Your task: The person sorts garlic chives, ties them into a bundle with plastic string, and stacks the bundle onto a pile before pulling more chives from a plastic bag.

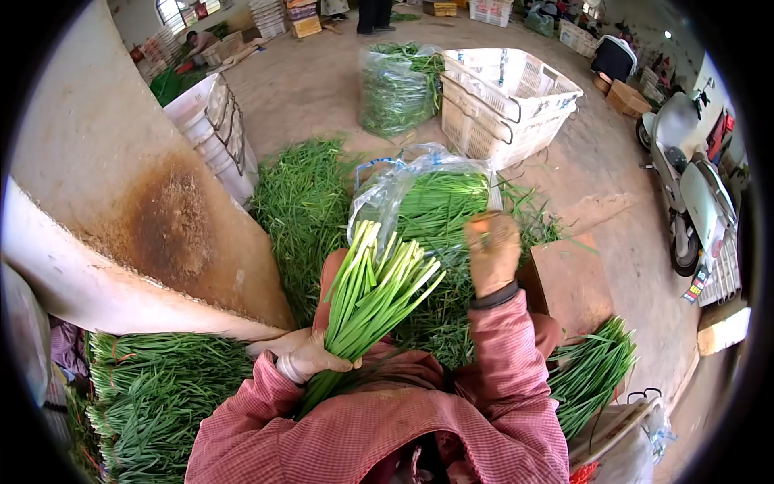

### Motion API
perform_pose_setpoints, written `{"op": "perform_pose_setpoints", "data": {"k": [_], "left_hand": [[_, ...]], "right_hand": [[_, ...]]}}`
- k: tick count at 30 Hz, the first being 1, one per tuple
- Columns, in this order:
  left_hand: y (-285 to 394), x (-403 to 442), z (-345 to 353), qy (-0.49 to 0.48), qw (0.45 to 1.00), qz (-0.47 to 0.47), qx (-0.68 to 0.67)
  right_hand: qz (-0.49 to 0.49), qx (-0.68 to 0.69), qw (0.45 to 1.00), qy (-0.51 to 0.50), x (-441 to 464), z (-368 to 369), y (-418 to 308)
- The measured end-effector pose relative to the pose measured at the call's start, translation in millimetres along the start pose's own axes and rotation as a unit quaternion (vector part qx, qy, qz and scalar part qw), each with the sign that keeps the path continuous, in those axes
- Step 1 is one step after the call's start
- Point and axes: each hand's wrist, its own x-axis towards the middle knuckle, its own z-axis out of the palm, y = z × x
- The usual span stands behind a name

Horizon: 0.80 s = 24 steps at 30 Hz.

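Floor [310, 101] under loose greens [298, 194], white crates [484, 133]

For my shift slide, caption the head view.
The left hand grips a bunch of green stalks; the right hand is raised beside it, with more greens around.

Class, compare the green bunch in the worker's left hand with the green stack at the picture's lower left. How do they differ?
Support: the held bunch is gripped in the left hand, while the green stack lies unheld.
Direction: the held bunch's pale ends point up the picture; the green stack's point mostly left.
Size: the held bunch is a single handful; the green stack is far bulkier.
Shared: both have long green leaves and paler ends.
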Motion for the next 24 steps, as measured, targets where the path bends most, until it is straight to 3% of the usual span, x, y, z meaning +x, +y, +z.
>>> {"op": "perform_pose_setpoints", "data": {"k": [1,3,5,8,9,10,11,12,13,14,15,16,18,21,22,23,24], "left_hand": [[-2.2,0.4,0.3,0.002,1.0,0.0,0.0],[-8.8,1.7,2.1,-0.005,1.0,-0.01,0.003],[-9.3,6.9,10.2,-0.002,0.999,0.015,0.041],[-17.5,7.8,15.5,0.019,0.996,0.012,0.09],[-22.3,7.7,13.6,0.038,0.993,0.007,0.112],[-24.8,7.2,9.3,0.041,0.993,0.006,0.112],[-26.0,5.7,5.8,0.047,0.992,0.004,0.117],[-28.1,2.5,4.3,0.052,0.991,0.0,0.122],[-30.8,0.6,3.5,0.052,0.991,-0.001,0.12],[-32.0,1.1,2.6,0.064,0.988,0.0,0.138],[-32.1,2.8,2.2,0.074,0.985,0.002,0.156],[-29.6,6.8,2.6,0.071,0.985,0.003,0.156],[-25.8,11.8,9.0,0.039,0.98,-0.026,0.193],[-25.5,14.1,16.9,0.037,0.957,0.0,0.287],[-24.5,14.4,15.4,0.032,0.956,0.0,0.291],[-24.4,13.5,12.9,0.0,0.974,-0.023,0.224],[-25.8,11.3,10.8,-0.03,0.987,-0.047,0.152]], "right_hand": [[0.048,0.151,0.985,0.073,3.2,-0.9,-5.6],[-0.054,-0.072,0.996,-0.011,-5.3,6.7,-17.4],[-0.152,-0.218,0.959,-0.102,-18.1,24.6,-23.7],[-0.209,-0.342,0.89,-0.217,-16.5,33.4,16.6],[-0.221,-0.27,0.909,-0.23,-11.5,36.2,19.0],[-0.088,-0.081,0.979,-0.163,-8.1,33.3,16.5],[-0.035,0.045,0.994,-0.09,-1.0,25.9,9.4],[-0.058,-0.014,0.998,-0.036,10.7,11.3,8.6],[-0.131,-0.274,0.953,-0.002,18.9,-9.2,5.7],[-0.192,-0.505,0.841,0.019,20.8,-22.1,2.2],[-0.231,-0.568,0.79,0.016,13.4,-20.1,-11.6],[-0.242,-0.558,0.794,-0.009,0.5,-6.4,-35.6],[-0.251,-0.484,0.82,-0.172,-29.5,23.3,-67.3],[-0.276,-0.528,0.751,-0.283,-41.2,34.5,-39.2],[-0.222,-0.366,0.875,-0.227,-30.0,27.8,-27.9],[-0.161,-0.184,0.956,-0.163,-14.7,18.5,-17.2],[-0.092,0.007,0.991,-0.094,-0.2,7.1,-8.9]]}}
